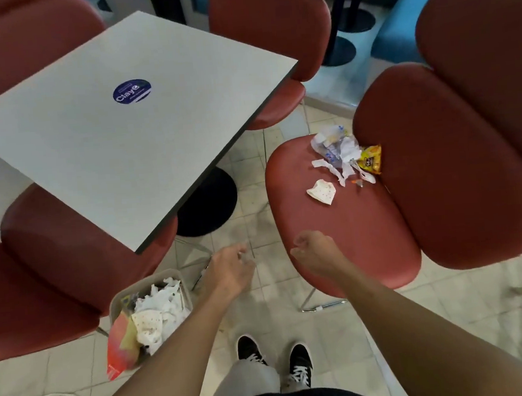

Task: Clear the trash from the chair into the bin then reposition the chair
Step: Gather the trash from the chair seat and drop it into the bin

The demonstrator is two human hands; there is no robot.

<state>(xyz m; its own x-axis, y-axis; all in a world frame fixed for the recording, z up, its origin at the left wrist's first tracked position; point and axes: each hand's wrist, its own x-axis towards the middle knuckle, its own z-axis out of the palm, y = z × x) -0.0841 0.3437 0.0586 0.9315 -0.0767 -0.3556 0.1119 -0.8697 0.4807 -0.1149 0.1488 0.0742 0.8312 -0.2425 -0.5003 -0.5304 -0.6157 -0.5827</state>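
**Q:** Where does the figure begin?

**A:** Nearest the viewer, the bin (pixel 115 298) stands on the floor at lower left, already holding crumpled paper. Just beside it the left hand (pixel 228 270) hangs released, fingers loose, holding nothing. The right hand (pixel 315 251) is over the front edge of the chair (pixel 333 223), fingers curled; nothing shows in its grip.

**Q:** And the trash?

**A:** Farther back on the seat: 1 small spotted napkin (pixel 321 192), then torn white wrappers (pixel 335 148) and a yellow snack packet (pixel 371 158) against the backrest.

**Q:** How is the step best done?

**A:** Probably by gathering the loose scraps into 1 pile, pinching them together, and carrying them low to the bin so none drop. The table (pixel 122 121) lies beyond.
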